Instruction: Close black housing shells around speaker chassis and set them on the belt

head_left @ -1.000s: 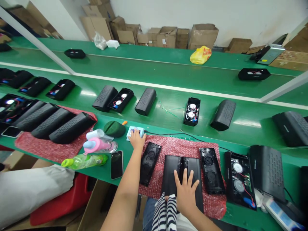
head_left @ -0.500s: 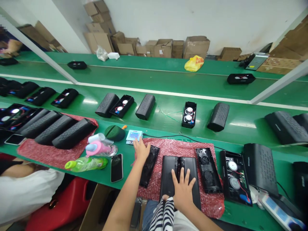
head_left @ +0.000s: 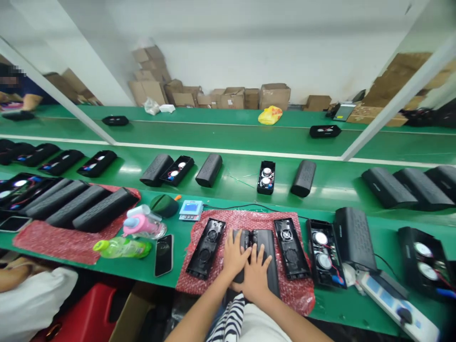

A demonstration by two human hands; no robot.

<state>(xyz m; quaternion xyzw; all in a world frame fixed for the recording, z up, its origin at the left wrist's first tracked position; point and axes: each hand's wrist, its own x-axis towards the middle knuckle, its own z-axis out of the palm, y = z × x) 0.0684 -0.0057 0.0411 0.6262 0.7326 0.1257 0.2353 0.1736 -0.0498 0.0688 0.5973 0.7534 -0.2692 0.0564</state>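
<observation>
Two smooth black casings lie side by side on red bubble wrap (head_left: 192, 285) in front of me, the left casing (head_left: 245, 237) partly hidden by my hands and the right casing (head_left: 272, 268) showing more. My left hand (head_left: 235, 256) rests flat on the left casing, fingers spread. Close beside it, my right hand (head_left: 256, 273) lies across the middle of the pair with its fingers apart. A black speaker panel (head_left: 206, 247) with round openings is to the left, and a similar panel (head_left: 291, 247) lies to the right.
A small light-blue device with a screen (head_left: 191, 210) sits beyond the bubble wrap. At left are a phone (head_left: 164, 255), a green bottle (head_left: 123, 248) and a pink bottle (head_left: 144, 227). An open speaker (head_left: 326, 251) and a power strip (head_left: 395, 304) are at right. Several speakers line the green belt.
My left hand has left the light-blue device and come back to the casings beside my right hand. The right hand stays on the casings. The view has tilted up and shifted right.
</observation>
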